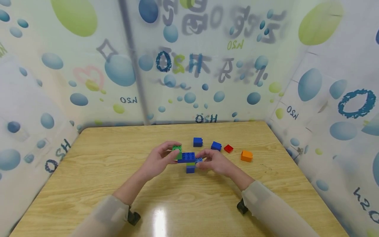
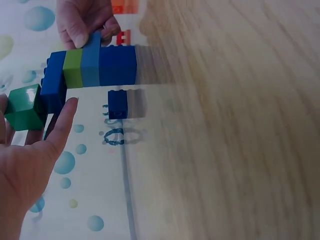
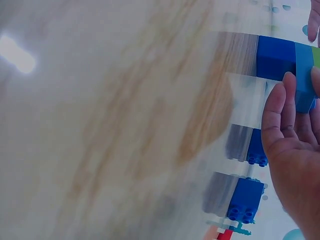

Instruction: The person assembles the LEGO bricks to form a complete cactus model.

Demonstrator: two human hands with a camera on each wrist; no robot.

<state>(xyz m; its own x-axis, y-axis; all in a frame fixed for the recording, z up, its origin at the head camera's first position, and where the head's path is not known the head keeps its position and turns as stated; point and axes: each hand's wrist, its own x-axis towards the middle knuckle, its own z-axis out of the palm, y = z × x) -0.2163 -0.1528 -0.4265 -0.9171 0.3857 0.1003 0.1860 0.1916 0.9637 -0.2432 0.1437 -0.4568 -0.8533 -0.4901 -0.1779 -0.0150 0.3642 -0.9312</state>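
Observation:
A stack of toy building bricks stands on the table between both hands. From the bottom it has a dark blue brick (image 1: 190,170), a light blue brick (image 2: 91,65) that juts out to the right, a lime green brick (image 2: 73,67) and a longer blue brick (image 1: 188,157). On the left end of that longer brick sits a green brick (image 1: 179,154), which my left hand (image 1: 157,163) grips between thumb and fingers. My right hand (image 1: 218,162) pinches the jutting end of the light blue brick, its fingers partly covering it.
Behind the stack lie a blue brick (image 1: 197,142), a second blue brick (image 1: 216,146) and a small red brick (image 1: 228,148). An orange brick (image 1: 246,156) is farther right. Patterned sheeting (image 1: 183,108) borders the wooden table (image 1: 118,144) at the back and sides.

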